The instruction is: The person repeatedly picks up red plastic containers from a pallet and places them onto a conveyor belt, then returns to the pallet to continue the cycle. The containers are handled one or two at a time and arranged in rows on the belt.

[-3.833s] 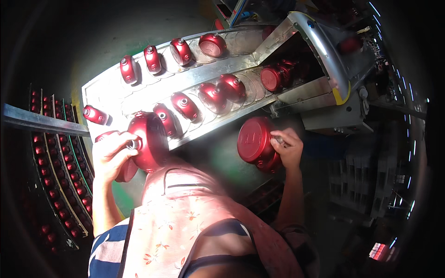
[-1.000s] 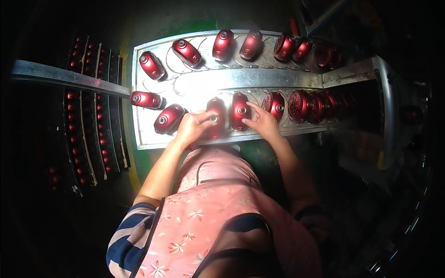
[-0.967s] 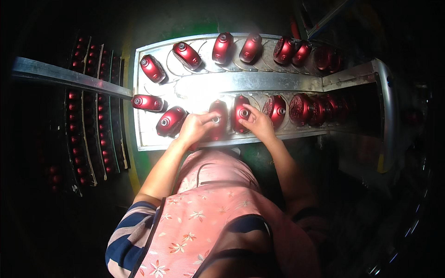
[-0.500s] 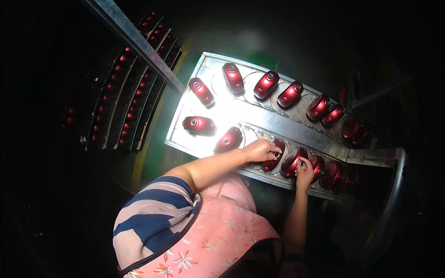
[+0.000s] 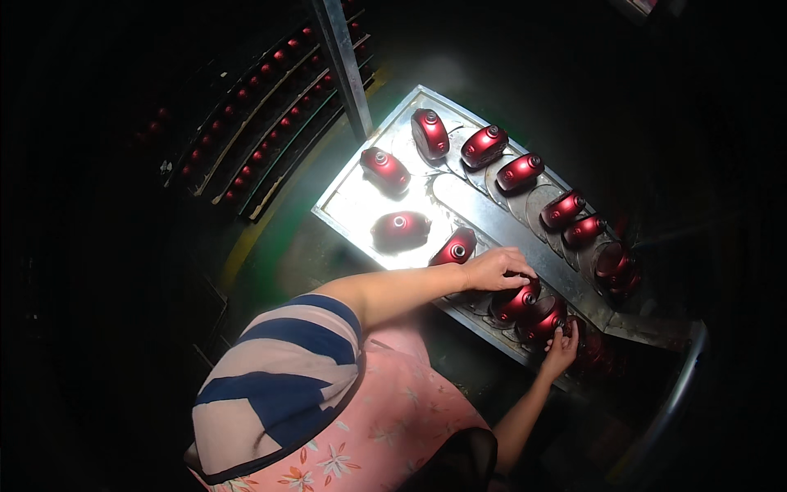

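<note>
Two glossy dark-red bottles stand close side by side on the near lane of a metal-framed conveyor (image 5: 361,232), the left bottle (image 5: 510,307) just beside the right bottle (image 5: 541,322), both with their metal necks showing. The left hand (image 5: 500,269) reaches over the left bottle with its fingers bent and part-closed, the tips at its upper end. The right hand (image 5: 562,351) comes up from below, thumb and fingers slightly apart, fingertips at the neck of the right bottle; in this dim light I cannot tell whether either hand grips firmly. Nearer the brightly lit left end is another red bottle (image 5: 453,248), and more stand spaced along the far lane, beyond a flat metal divider (image 5: 508,227). A metal post (image 5: 343,74) rises by the conveyor's corner, near racks (image 5: 270,115) of small red round shapes. A pink flowered apron (image 5: 377,418) and a striped sleeve (image 5: 279,369) fill the foreground.
</note>
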The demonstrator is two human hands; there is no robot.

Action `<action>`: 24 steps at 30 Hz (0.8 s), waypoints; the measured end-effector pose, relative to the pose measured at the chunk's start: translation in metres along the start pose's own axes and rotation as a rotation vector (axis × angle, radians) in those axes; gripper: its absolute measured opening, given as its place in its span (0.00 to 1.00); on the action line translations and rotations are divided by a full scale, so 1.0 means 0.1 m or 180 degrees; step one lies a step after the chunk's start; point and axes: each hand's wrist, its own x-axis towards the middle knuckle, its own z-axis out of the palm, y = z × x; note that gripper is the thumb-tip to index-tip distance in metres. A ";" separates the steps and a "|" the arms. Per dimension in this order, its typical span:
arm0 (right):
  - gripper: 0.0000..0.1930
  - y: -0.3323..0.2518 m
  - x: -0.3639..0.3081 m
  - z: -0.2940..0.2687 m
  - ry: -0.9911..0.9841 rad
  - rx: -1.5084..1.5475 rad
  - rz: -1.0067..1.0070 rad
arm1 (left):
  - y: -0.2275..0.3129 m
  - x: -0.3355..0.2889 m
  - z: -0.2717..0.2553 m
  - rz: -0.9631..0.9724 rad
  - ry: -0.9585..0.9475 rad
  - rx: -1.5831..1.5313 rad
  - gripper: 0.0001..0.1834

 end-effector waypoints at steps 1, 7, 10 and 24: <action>0.24 -0.05 -0.08 -0.05 0.0021 0.0042 -0.0105 | 0.15 -0.12 -0.09 -0.0095 0.0008 0.0048 0.11; 0.22 -0.39 -0.55 -0.07 -0.0564 0.0007 -0.0618 | 0.89 -1.08 -0.69 -0.1715 -0.0016 -0.0196 0.13; 0.23 -0.61 -0.81 0.37 -0.1153 0.0214 -0.0263 | 1.04 -1.62 -0.90 -0.2045 0.0288 -0.0014 0.18; 0.29 -2.22 -2.52 4.45 -0.4575 0.0252 -0.0880 | 1.34 -4.60 -3.51 -0.2839 0.4108 -0.0164 0.13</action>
